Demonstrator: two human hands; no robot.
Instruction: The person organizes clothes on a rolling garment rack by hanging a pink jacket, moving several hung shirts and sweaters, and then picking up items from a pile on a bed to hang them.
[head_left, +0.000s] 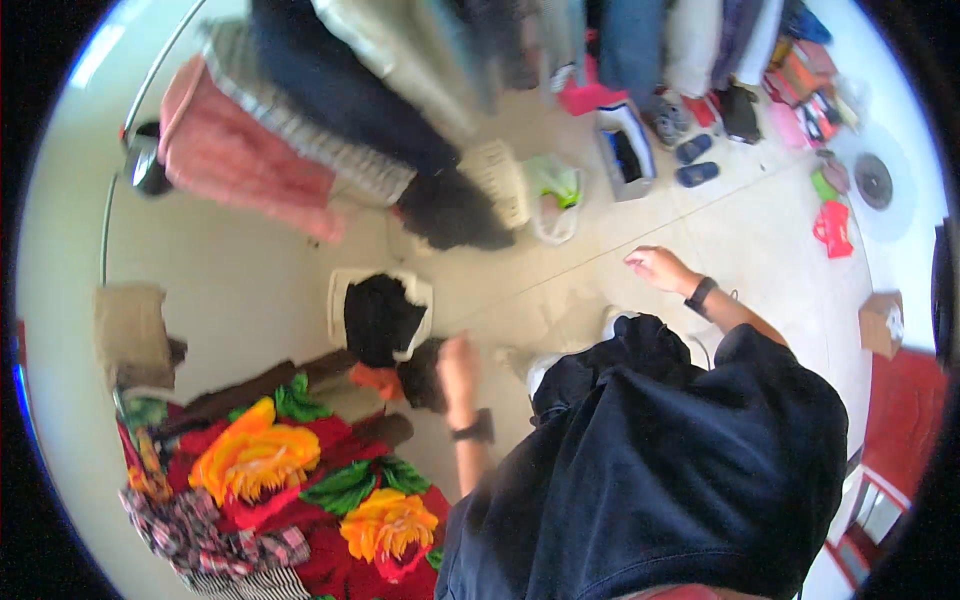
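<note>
Landmark: white laundry basket (342,300) on the floor, black clothes (378,318) heaped in it.
Left hand (457,362): just right of the basket and slightly nearer the person, touching a dark garment (424,374); blurred, so I cannot tell whether the fingers grip it.
Dark garment: a small bundle at the basket's near right corner, left of the hand; long axis unclear.
Right hand (655,266): well right of the basket, fingers loosely spread, holding nothing.
Nearer hand: the left.
Nearby: flowered red blanket (300,480) below the basket.
</note>
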